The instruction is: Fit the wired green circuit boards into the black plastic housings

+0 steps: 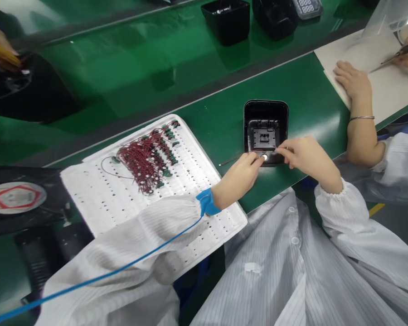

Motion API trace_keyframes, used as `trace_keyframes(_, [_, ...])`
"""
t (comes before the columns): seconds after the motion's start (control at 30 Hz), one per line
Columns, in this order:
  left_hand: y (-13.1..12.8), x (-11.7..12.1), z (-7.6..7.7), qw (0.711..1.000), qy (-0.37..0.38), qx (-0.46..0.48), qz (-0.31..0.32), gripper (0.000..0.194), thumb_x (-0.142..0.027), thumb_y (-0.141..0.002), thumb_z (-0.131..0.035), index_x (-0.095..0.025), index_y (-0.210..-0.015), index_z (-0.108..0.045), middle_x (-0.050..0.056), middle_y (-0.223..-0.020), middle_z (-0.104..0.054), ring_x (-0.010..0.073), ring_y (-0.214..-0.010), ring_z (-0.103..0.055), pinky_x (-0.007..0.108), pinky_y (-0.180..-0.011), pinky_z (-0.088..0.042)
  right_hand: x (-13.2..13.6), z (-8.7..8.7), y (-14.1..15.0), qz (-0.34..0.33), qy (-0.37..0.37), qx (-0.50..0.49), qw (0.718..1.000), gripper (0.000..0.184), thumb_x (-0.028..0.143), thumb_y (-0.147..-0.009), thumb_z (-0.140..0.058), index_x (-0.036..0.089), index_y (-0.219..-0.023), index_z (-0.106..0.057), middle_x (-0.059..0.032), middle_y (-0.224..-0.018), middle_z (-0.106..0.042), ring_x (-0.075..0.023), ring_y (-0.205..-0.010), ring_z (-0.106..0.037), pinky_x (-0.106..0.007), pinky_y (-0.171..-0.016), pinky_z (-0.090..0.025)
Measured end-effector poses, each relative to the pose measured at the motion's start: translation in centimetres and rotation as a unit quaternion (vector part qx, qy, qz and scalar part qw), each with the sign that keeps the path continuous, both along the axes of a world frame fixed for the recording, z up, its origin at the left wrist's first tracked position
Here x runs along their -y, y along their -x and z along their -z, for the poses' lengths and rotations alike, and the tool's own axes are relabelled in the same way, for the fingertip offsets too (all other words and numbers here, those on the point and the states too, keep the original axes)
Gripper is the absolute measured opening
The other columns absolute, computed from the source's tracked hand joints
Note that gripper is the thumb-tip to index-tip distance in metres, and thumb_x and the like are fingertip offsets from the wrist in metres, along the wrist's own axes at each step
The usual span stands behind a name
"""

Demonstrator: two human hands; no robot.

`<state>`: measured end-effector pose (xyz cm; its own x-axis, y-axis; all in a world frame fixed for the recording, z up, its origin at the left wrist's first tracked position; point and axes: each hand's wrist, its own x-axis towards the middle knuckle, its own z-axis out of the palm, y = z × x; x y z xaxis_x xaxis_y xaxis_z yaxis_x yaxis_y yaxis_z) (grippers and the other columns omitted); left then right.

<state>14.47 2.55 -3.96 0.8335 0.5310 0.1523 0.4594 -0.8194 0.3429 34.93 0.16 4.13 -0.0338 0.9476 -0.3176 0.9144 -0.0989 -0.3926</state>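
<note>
A black plastic housing (247, 122) lies open side up on the green bench, with molded ribs and a square recess inside. My left hand (240, 177), wearing a blue wrist strap (208, 202), has its fingers closed at the housing's near edge. Beside its fingertips shows a small pale round part (265, 157). A thin dark wire (228, 161) sticks out leftward from these fingers. My right hand (308, 156) pinches at the near right of the housing, on what looks like the thin wire's other stretch; the fingers partly hide it.
To the left, a white perforated tray (197, 158) holds a bundle of dark red wires (141, 165) with small green parts. Black housings (226, 22) stand on the far shelf. At right, a co-worker's hands (355, 83) work over pale sheets (387, 86). A blue cord (122, 268) crosses my left sleeve.
</note>
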Motion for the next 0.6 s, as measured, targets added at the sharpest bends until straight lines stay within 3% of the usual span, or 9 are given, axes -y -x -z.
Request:
trace_keyframes(0.17, [-0.6, -0.7, -0.7, 0.999, -0.005, -0.041, 0.018, 0.039, -0.008, -0.099, -0.038, -0.007, -0.132, -0.059, 0.015, -0.113, -0.066, 0.0238, -0.099, -0.061, 0.040, -0.095, -0.056, 1.7, 1.6, -2.2, 0.004, -0.037, -0.030, 0.999, 0.022, 0.020, -0.097, -0.057, 0.019, -0.110, -0.076, 0.0008, -0.065, -0.071, -0.0165, -0.058, -0.067, -0.027, -0.069, -0.048])
trace_keyframes(0.3, [-2.6, -3.1, -1.3, 0.996, -0.012, -0.077, 0.033, 0.040, -0.011, -0.100, -0.037, -0.007, -0.134, -0.058, 0.016, -0.115, -0.066, 0.0233, -0.100, -0.062, 0.039, -0.095, -0.055, 2.7, 3.4, -3.3, 0.067, -0.118, -0.084, 0.987, 0.028, 0.026, -0.097, -0.058, 0.020, -0.120, -0.073, -0.0016, -0.076, -0.076, -0.0181, -0.064, -0.071, -0.029, -0.074, -0.052])
trace_keyframes(0.4, [-4.9, -6.1, -1.1, 0.996, -0.014, -0.068, 0.051, 0.041, -0.013, -0.101, -0.038, -0.011, -0.135, -0.060, 0.013, -0.115, -0.066, 0.0214, -0.102, -0.063, 0.036, -0.097, -0.055, 3.2, 4.6, -4.1, 0.120, -0.163, -0.121, 0.972, 0.029, 0.031, -0.099, -0.052, 0.022, -0.113, -0.075, -0.0034, -0.083, -0.078, -0.0196, -0.069, -0.073, -0.031, -0.077, -0.055])
trace_keyframes(0.6, [-10.6, -14.3, 0.4, 0.995, -0.004, -0.002, 0.103, 0.046, -0.009, -0.100, -0.034, -0.016, -0.132, -0.065, 0.011, -0.114, -0.068, 0.0235, -0.125, -0.058, 0.044, -0.111, -0.048, 3.8, 6.3, -4.9, 0.133, -0.128, -0.173, 0.967, 0.036, 0.035, -0.097, -0.045, 0.028, -0.108, -0.079, -0.0049, -0.095, -0.080, -0.0250, -0.082, -0.076, -0.039, -0.083, -0.057])
